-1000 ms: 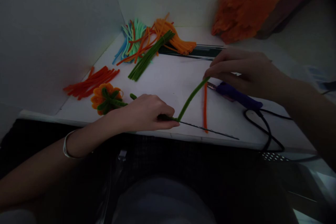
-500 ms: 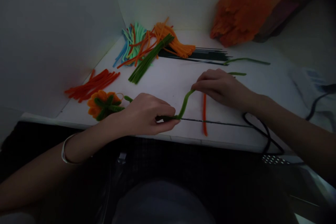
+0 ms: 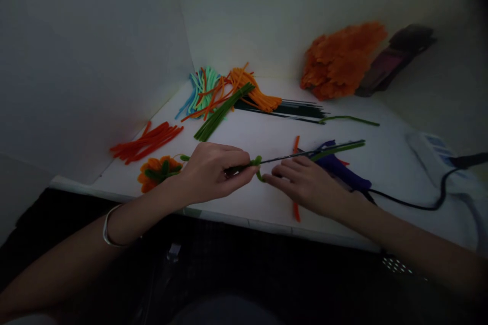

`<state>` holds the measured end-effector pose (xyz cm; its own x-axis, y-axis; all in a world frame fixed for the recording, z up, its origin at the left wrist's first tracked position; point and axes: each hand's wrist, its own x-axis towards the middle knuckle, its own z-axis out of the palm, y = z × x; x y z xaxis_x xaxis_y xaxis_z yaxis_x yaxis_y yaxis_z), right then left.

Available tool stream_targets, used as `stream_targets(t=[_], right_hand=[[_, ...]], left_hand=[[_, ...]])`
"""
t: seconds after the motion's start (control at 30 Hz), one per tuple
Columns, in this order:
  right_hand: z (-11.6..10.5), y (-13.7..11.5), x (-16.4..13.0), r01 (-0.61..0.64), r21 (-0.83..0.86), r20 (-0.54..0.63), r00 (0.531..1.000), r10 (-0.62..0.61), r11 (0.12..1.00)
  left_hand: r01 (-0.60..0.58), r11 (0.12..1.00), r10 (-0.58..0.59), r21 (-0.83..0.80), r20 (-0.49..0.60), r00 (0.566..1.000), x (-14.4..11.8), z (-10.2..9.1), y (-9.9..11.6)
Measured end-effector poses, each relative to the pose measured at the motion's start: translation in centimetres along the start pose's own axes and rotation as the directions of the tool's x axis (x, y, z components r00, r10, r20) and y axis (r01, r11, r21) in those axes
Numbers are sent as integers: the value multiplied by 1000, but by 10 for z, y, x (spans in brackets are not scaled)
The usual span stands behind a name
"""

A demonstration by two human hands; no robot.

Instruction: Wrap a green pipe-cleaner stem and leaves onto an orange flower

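My left hand [image 3: 213, 170] is closed around the green-wrapped stem of an orange pipe-cleaner flower [image 3: 146, 179], whose head points left past my wrist. A thin dark wire [image 3: 278, 158] sticks out of that grip toward the right. Just beyond my left fingertips, a green pipe cleaner [image 3: 258, 166] is bent around the wire. My right hand [image 3: 308, 180] pinches its free end, below the wire. An orange pipe cleaner [image 3: 296, 212] lies on the table, partly hidden by my right hand.
Bundles of orange [image 3: 263, 99], green [image 3: 223, 111] and red-orange pipe cleaners [image 3: 148, 142] lie on the white table. Dark wires [image 3: 301, 108] are behind. A blue glue gun [image 3: 343, 170] rests at right, its cord near a white power strip [image 3: 430, 150]. Orange flowers [image 3: 339, 63] stand at the back.
My right hand has moved from above the wire to below it, bringing the green pipe cleaner's end over and down. The wire now tilts upward to the right. The camera view has shifted, revealing the glue gun.
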<state>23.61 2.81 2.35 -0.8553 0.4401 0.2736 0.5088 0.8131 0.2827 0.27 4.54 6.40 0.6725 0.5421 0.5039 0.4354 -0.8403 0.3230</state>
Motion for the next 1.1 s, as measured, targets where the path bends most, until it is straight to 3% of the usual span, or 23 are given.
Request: stream_targets(t=[0.17,0.37,0.6,0.77,0.9,1.0,1.1], right_hand=[[-16,-40,0,73,100,-61,996,-67,992],[-49,-62,6,63,257,-112,993,-35,964],[-74,-59,21,4,302,-78,997,21,953],[-94,-21,27,-148,118,-163,972,166,982],[-76,18,32,-265,128,-209,935,287,956],[-46,30,30,-301,212,-88,942,325,930],[-22,22,22,-318,249,51,948,315,915]], left_hand=[[40,988,-38,152,-16,999,1,-3,-7],[-81,927,52,365,89,995,-4,4,-8],[-217,846,154,486,166,974,-9,20,-4],[-357,831,292,425,212,933,-17,21,3],[-405,857,370,319,168,914,-22,12,19],[-342,907,333,245,82,940,-22,4,29],[-198,965,206,170,-33,978,-21,-1,31]])
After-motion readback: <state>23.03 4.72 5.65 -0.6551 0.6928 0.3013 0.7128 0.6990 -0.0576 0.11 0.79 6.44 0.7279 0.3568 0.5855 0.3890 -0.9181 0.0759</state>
